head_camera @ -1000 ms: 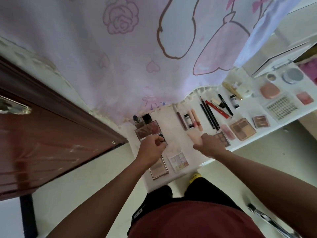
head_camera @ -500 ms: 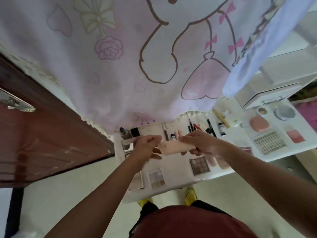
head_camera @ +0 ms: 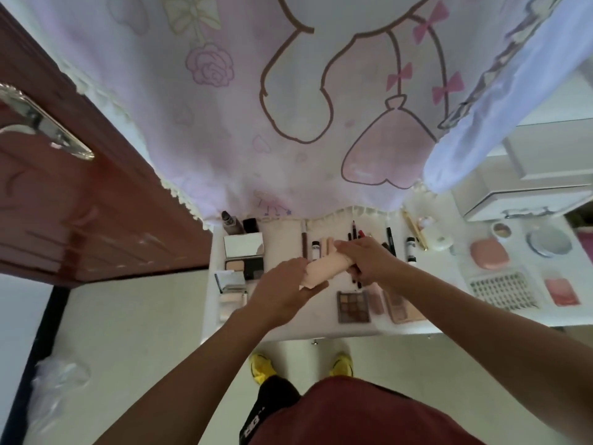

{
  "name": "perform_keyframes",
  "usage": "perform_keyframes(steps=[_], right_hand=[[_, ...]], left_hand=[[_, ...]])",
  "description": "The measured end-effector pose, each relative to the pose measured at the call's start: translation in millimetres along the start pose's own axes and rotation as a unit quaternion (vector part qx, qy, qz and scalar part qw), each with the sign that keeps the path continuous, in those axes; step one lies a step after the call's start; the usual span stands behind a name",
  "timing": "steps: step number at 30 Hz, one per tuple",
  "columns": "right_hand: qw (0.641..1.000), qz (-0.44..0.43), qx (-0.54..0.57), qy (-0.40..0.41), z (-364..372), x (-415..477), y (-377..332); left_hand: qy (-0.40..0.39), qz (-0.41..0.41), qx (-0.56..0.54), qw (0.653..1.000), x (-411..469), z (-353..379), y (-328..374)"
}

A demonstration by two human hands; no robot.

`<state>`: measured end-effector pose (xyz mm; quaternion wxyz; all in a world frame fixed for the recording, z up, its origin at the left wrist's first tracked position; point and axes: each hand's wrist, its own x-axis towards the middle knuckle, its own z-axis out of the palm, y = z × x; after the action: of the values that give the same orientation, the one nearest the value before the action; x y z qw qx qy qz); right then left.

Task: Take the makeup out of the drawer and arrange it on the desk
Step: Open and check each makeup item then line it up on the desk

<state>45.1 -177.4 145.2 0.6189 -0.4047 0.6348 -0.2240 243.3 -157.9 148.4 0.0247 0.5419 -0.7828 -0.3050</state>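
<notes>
Centre frame: our right hand [head_camera: 364,263] curls round the peach tube [head_camera: 324,271], left hand [head_camera: 282,295] pinching its flat end, above the desk [head_camera: 282,245]. Probably orienting it to match the row.

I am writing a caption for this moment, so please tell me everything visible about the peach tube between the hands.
The peach tube is a pale, matte, soft-looking squeeze tube with a flat crimped end. It is tilted and seems lifted above the white desk. The right hand grips its upper end, hiding any cap; the left hand pinches the flat lower end between thumb and fingers. No print is readable.
</notes>
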Motion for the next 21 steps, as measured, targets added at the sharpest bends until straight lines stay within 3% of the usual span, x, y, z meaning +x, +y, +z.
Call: perform_keyframes(steps=[3, 7, 10, 13, 16, 21], right_hand=[[0.997, -0.054, -0.053, 0.028, 8.2, 0.7, -5.9], [0.990, -0.109, -0.086, 0.023, 16.1, -4.5, -13.1], [0.984, -0.143, -0.105, 0.025, 19.8, -11.0, -17.7], [0.980, -0.175, -0.094, 0.006, 20.0, -16.8, -20.3], [0.979, -0.185, -0.079, -0.033, 15.7, -20.6, -17.7], [0.991, -0.121, 0.009, -0.061, 6.0, -28.2, -16.8]], left_hand=[[-0.017, -0.009, -0.013, 1.000, -6.3, -1.2, -5.1], [0.017, -0.028, -0.179, 0.983, -14.3, -4.6, -6.5], [0.063, -0.067, -0.337, 0.937, -15.4, -13.1, 1.1], [0.088, -0.128, -0.468, 0.870, -14.1, -20.3, 1.6], [0.078, -0.144, -0.517, 0.840, -15.0, -24.0, -4.3], [0.050, -0.132, -0.530, 0.836, -21.4, -19.6, -6.6]])
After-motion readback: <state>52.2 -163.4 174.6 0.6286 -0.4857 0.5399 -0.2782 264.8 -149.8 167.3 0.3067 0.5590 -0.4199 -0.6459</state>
